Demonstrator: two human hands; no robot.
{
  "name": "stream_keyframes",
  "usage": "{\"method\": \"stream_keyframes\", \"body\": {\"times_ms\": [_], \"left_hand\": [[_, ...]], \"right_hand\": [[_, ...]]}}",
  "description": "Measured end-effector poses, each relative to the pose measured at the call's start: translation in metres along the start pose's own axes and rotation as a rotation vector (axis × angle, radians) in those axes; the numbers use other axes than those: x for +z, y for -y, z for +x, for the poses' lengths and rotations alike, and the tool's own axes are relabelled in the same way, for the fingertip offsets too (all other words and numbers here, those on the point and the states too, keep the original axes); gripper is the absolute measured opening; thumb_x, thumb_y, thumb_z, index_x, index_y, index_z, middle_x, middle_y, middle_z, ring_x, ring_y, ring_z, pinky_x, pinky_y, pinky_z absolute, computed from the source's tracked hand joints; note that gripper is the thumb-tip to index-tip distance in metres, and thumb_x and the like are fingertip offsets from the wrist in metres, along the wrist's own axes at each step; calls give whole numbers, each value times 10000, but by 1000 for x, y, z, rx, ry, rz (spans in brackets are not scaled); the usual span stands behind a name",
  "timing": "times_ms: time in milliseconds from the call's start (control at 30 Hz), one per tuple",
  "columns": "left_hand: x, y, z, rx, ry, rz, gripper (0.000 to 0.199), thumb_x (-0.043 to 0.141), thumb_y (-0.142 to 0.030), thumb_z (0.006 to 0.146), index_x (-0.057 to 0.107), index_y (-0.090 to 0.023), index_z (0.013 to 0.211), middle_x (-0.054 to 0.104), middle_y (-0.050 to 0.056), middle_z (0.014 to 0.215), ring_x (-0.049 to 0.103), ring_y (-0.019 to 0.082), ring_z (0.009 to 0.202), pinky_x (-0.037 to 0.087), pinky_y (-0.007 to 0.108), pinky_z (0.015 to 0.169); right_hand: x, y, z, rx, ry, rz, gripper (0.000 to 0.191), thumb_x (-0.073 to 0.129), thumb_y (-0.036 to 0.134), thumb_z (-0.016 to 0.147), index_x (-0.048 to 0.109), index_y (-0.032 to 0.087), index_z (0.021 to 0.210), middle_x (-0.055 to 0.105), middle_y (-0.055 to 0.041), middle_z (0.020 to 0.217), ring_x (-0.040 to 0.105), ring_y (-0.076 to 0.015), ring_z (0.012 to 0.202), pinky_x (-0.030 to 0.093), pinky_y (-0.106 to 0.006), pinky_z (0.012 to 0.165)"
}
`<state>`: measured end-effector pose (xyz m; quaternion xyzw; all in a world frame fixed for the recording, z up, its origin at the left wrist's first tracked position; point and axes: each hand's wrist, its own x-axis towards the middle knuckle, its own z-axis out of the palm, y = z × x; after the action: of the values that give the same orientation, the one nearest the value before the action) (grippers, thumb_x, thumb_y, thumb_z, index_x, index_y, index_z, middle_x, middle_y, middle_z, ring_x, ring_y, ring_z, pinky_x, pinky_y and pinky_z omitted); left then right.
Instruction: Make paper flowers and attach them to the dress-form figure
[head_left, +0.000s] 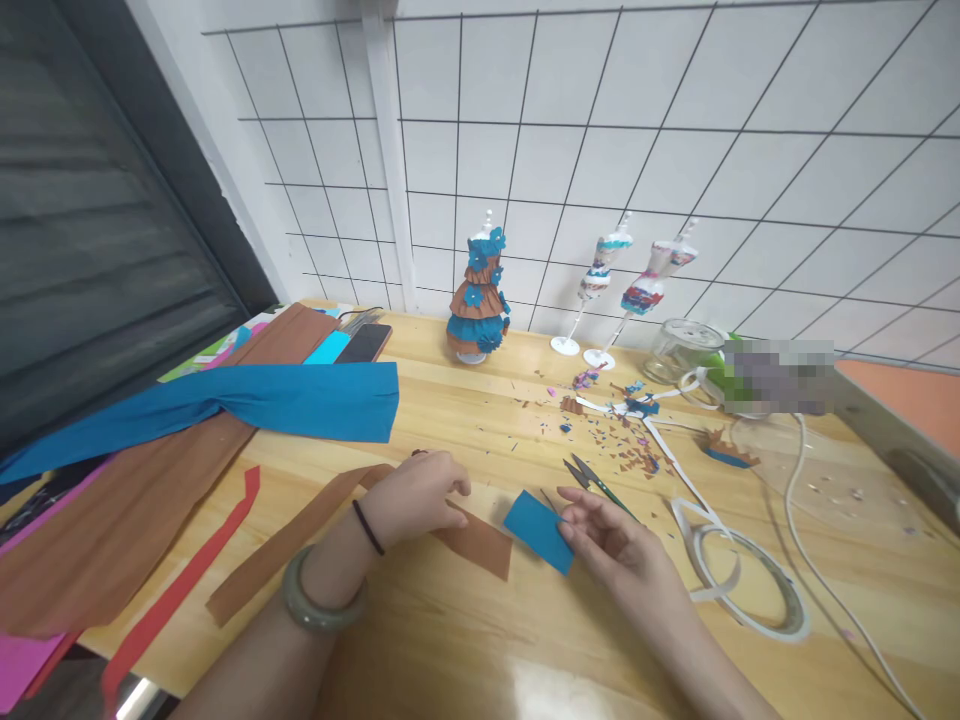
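My left hand [421, 492], with a dark band and a bracelet at the wrist, is over a long brown crepe paper strip [480, 545]. Its thumb and forefinger are bent and apart, with nothing seen between them; whether the other fingers touch the strip is hidden. A small blue crepe paper rectangle [534, 528] is pinched at its right edge between the thumb and fingers of my right hand [611, 535]. Just beyond that hand lie small snips with green handles [589, 475], partly covered by the fingers.
Large blue [337, 400] and brown [135, 500] crepe sheets, a red strip [187, 580] and a phone [365, 343] lie left. A ruffled dress form [478, 300] and two barer forms [643, 290] stand behind. Paper scraps [626, 440], a tape roll [750, 580] and a cable [795, 510] lie right.
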<state>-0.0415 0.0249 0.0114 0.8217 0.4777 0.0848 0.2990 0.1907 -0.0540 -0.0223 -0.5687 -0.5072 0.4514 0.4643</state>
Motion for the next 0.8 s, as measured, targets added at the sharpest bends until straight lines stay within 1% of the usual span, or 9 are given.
{"method": "stream_keyframes", "body": {"times_ms": [67,167,233,300,400,533,600,667,800], "left_hand": [[-2,0,-2,-5,33,46,170,655,-199,573,656,-183,742,632,48,796,542,232,822,379,280,668],[-2,-5,-2,25,96,31,43,606,-145,613,619,-182,631,622,26,715,541,200,774,369,266,659],[-2,-8,-2,68,101,26,67,580,-119,630,594,-174,593,618,21,700,541,183,759,367,266,685],[-2,-12,-1,120,68,19,78,550,-116,654,583,-170,608,618,20,714,540,173,762,364,263,701],[2,-17,0,188,43,-54,88,498,-146,707,577,-172,680,614,12,724,539,153,728,367,236,649],[13,-20,2,214,107,-147,172,464,-116,701,580,-189,804,621,-10,742,551,139,690,378,212,598],[18,-18,4,222,94,-128,274,471,-103,690,584,-205,918,633,-5,780,565,159,733,394,226,629],[20,-12,5,223,51,-92,384,478,-102,693,563,-214,1050,647,18,855,576,190,802,406,257,684],[18,-1,9,189,-26,-70,518,482,-113,717,485,-225,1222,619,64,1094,559,244,967,403,316,801]], "right_hand": [[2,0,-1,0,2,-4,418,665,454,685,609,175,991,616,-42,758,595,-170,730,498,-267,645],[3,1,-1,8,8,4,416,670,442,682,610,173,994,619,-39,766,593,-159,714,496,-258,641],[3,2,-1,19,11,15,421,676,440,674,611,169,990,616,-35,766,589,-151,701,493,-253,642],[3,4,-1,28,17,22,426,681,446,664,615,167,979,614,-33,759,588,-152,697,493,-255,641],[3,8,-3,28,27,28,426,688,451,654,622,173,971,617,-38,752,590,-161,700,495,-266,636],[2,9,-4,17,38,32,405,693,440,655,629,184,962,619,-39,753,585,-161,692,496,-268,625],[2,8,-4,12,38,39,391,690,428,665,626,188,968,621,-36,753,584,-158,690,495,-265,623],[2,5,-4,14,39,53,388,693,408,667,621,189,980,618,-30,748,585,-157,687,495,-266,626],[5,3,-2,47,26,52,388,705,389,647,621,172,957,605,-15,706,587,-153,658,492,-269,618]]}}
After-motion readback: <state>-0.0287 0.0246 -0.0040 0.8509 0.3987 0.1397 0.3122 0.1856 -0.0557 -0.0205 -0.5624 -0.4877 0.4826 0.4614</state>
